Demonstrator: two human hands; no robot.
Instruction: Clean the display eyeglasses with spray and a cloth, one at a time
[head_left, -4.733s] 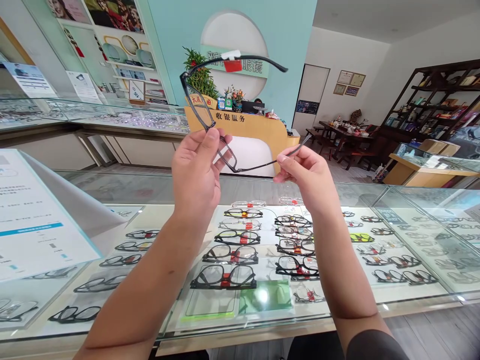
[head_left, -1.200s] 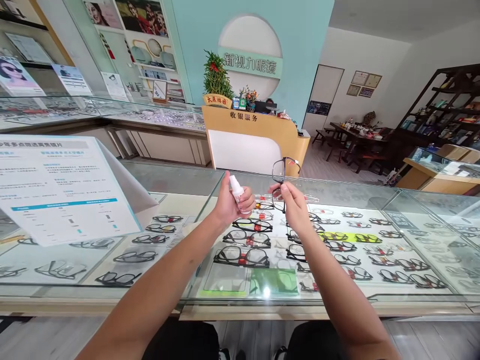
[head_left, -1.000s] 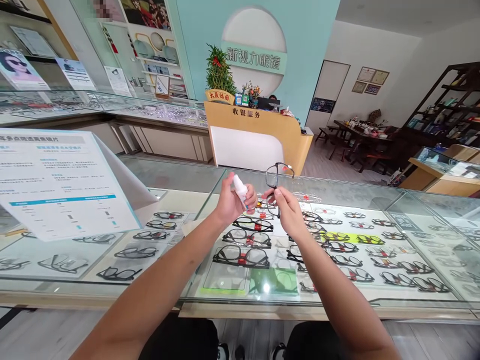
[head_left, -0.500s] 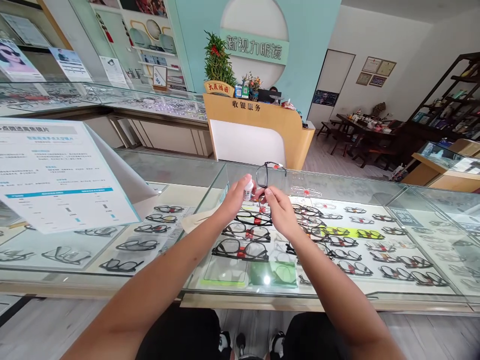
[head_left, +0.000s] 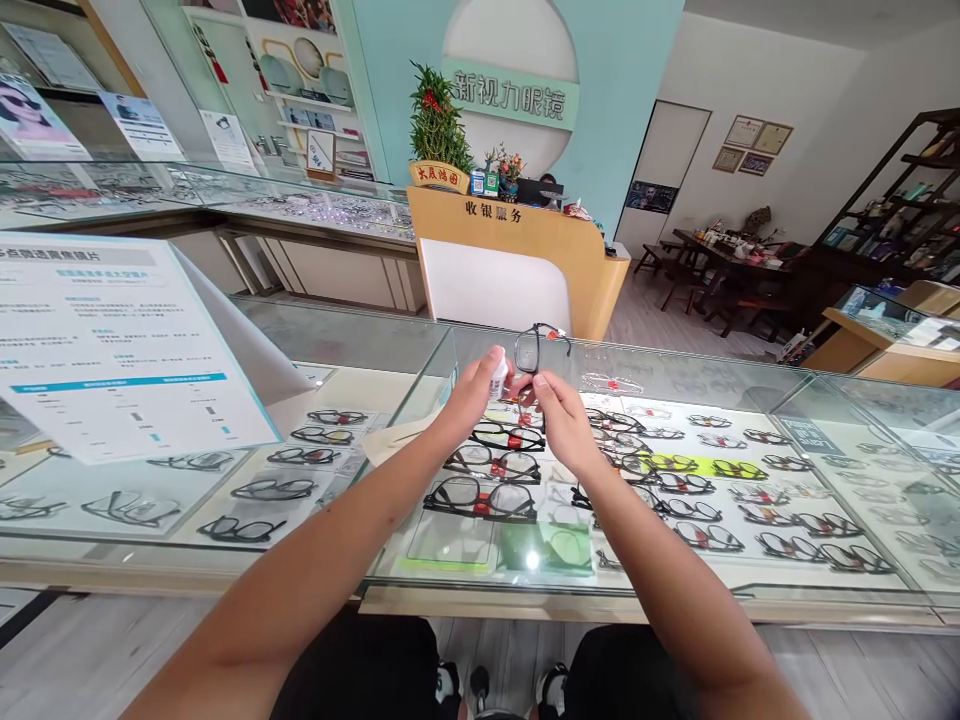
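My left hand (head_left: 472,392) is closed around a small white spray bottle (head_left: 498,378), its thumb or finger at the bottle's top. Beside it, my right hand (head_left: 559,415) pinches a pair of dark-framed eyeglasses (head_left: 527,350) by the frame. The glasses are turned on end above the counter, with one lens up and a temple with a red mark reaching right. Part of the lower lens is hidden by my fingers. The bottle is close to the glasses on their left. Below both hands, rows of eyeglasses (head_left: 484,497) lie inside the glass display case (head_left: 637,600).
A large printed card (head_left: 135,340) stands on the counter at left. A cream cloth or sheet (head_left: 382,440) lies near my left forearm. Across the aisle is a wooden cashier desk (head_left: 517,220) with a plant (head_left: 441,120) and a partly hidden person behind it.
Both hands stay nearly in place. The eyeglasses have tilted very slightly in my right hand; the bottle remains beside them.
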